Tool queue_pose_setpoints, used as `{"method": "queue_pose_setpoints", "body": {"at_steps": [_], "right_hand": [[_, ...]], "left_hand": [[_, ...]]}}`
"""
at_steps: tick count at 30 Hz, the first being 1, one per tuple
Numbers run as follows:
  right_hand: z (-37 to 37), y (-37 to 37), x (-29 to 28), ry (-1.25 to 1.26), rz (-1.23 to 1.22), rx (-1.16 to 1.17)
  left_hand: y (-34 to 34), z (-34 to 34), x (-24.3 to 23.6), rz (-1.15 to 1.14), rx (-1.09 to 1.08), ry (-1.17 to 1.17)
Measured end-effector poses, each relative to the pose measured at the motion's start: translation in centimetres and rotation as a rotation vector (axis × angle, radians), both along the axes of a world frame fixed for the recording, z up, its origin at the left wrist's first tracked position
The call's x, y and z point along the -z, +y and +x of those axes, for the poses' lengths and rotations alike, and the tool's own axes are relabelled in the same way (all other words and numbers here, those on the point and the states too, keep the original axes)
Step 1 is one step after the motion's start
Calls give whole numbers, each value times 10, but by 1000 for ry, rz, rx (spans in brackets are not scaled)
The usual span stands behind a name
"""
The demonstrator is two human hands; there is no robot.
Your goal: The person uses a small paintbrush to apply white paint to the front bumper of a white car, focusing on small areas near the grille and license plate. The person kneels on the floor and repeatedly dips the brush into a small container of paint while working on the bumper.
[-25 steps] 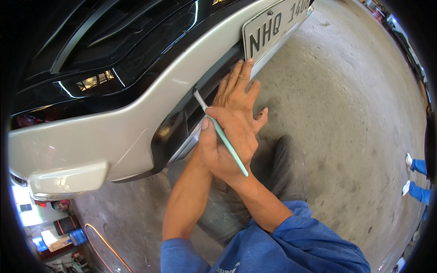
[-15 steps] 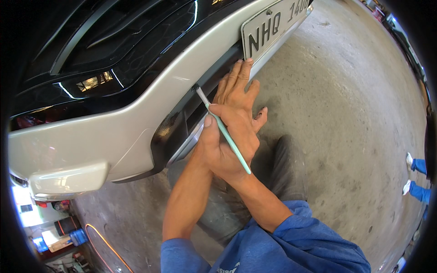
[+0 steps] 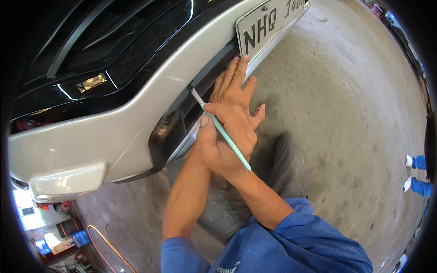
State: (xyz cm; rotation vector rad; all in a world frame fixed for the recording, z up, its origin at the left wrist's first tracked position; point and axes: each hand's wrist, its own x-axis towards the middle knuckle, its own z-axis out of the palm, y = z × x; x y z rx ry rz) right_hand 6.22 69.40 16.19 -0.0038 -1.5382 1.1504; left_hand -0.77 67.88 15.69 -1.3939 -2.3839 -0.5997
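My right hand (image 3: 230, 136) pinches a slim paintbrush (image 3: 231, 144) with a pale green handle between thumb and forefinger. Its dark tip touches the edge where the silver bumper (image 3: 132, 107) meets a dark trim strip (image 3: 218, 59). Beneath the right hand, my left hand (image 3: 234, 91) lies flat along the trim, fingers stretched toward the far right and thumb spread to the right. Its fingertips reach the lower corner of the white licence plate (image 3: 259, 32). The right hand rests across the left wrist, which it hides.
A black grille (image 3: 73, 50) spans the upper left above the bumper. Concrete floor (image 3: 346, 127) stretches to the right, where another person's blue-clad legs (image 3: 419, 186) show at the rim. At lower left, an orange hose (image 3: 107, 245) lies near blue containers (image 3: 79, 238).
The bumper, hands and plate appear slightly farther left and up in the view. My grip on the brush and both hands' places along the bumper stay nearly the same.
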Motion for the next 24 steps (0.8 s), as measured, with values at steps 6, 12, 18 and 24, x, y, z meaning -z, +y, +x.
{"method": "queue_pose_setpoints", "body": {"at_steps": [6, 12, 18, 24], "right_hand": [[-2, 1, 1, 36, 34, 24], [1, 0, -1, 9, 49, -4], [2, -1, 1, 14, 68, -33], [2, -2, 4, 49, 71, -79]], "left_hand": [[1, 0, 0, 3, 0, -3], [0, -2, 0, -8, 13, 17], [1, -4, 2, 4, 28, 15], [0, -5, 4, 14, 37, 25]]}}
